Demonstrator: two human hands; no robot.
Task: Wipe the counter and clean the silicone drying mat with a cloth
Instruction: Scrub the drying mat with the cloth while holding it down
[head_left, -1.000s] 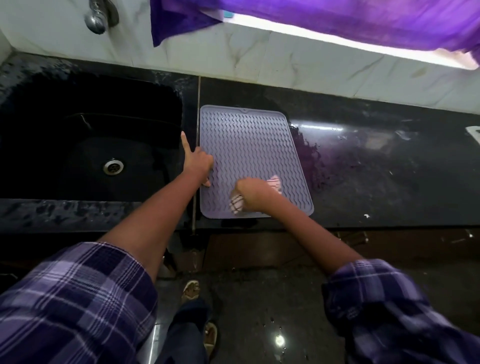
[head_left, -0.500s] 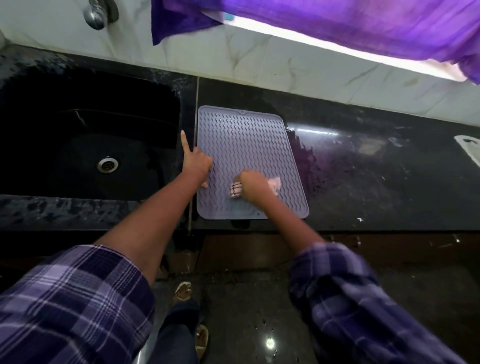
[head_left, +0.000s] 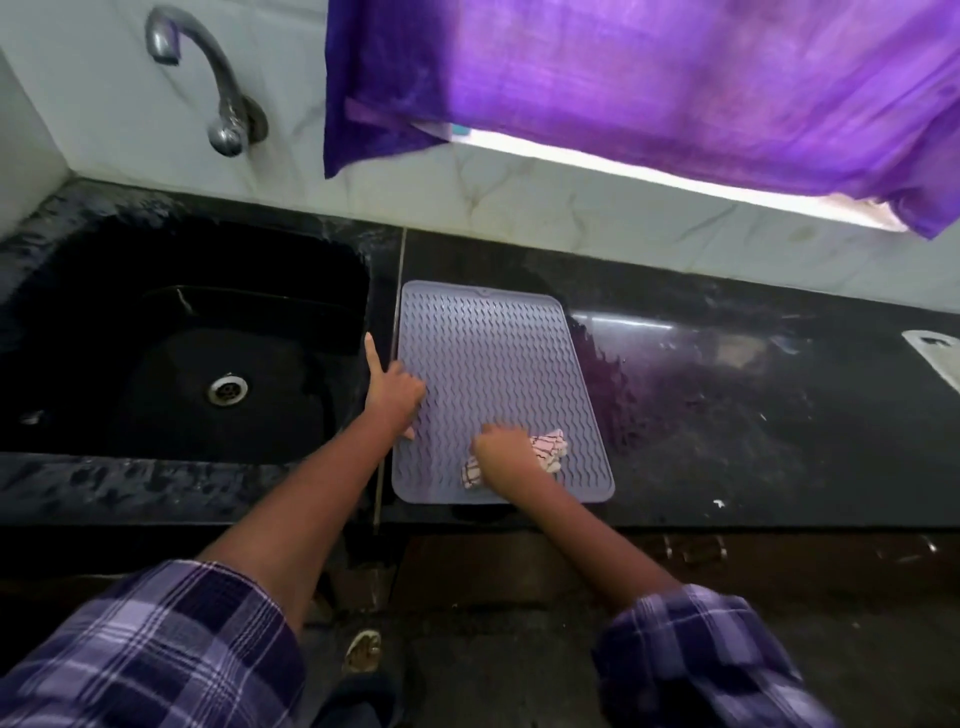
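Dark polished stone counter under a white marble-look wall, purple curtain hanging across the window above. Head view, the only one, everything placed from the lavender ribbed silicone drying mat. Lying flat on the counter, just right of the seam beside the black sunken sink, chrome tap on the wall beyond that. To the right of the mat, wet smears and white specks on the stone; farther right, part of a white object at the frame edge.

Left hand pressing on the mat's left edge, index finger stretched toward the sink, other fingers curled, nothing gripped. Right hand on the mat's near part, closed over a bunched white cloth with dark red stripes, both touching the ribs.

Likely handling: mat light, floppy, grippy yet prone to creep on wet stone, so best pinned at an edge or lifted by a corner. Cloth soft, best kept wadded in the palm.
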